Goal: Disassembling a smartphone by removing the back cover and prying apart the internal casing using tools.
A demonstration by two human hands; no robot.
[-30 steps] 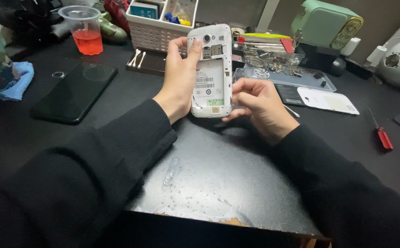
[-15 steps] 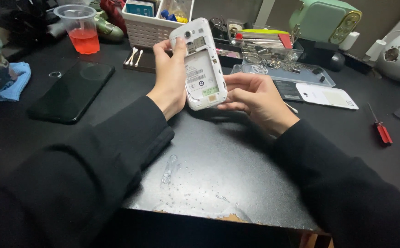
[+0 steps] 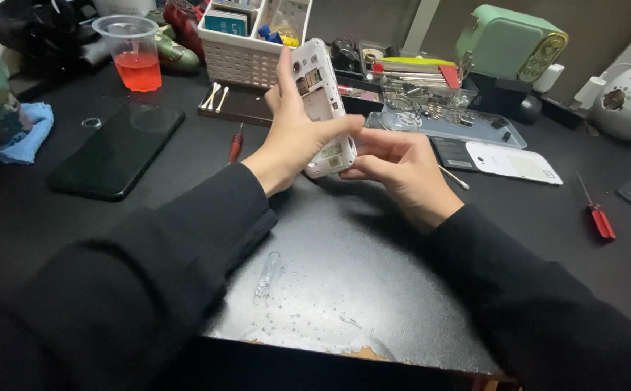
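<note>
The left hand (image 3: 293, 141) holds a white phone (image 3: 322, 108) with its back cover off, up above the black table (image 3: 344, 289). Its fingers wrap around the phone's edge so the open inside faces the person. The right hand (image 3: 402, 166) curls under the bottom end, fingers close together and touching it, to keep it steady. The white back cover (image 3: 514, 161) lies apart on the right. A red screwdriver (image 3: 596, 213) waits near it. A black phone (image 3: 116, 150) lies flat on the left.
</note>
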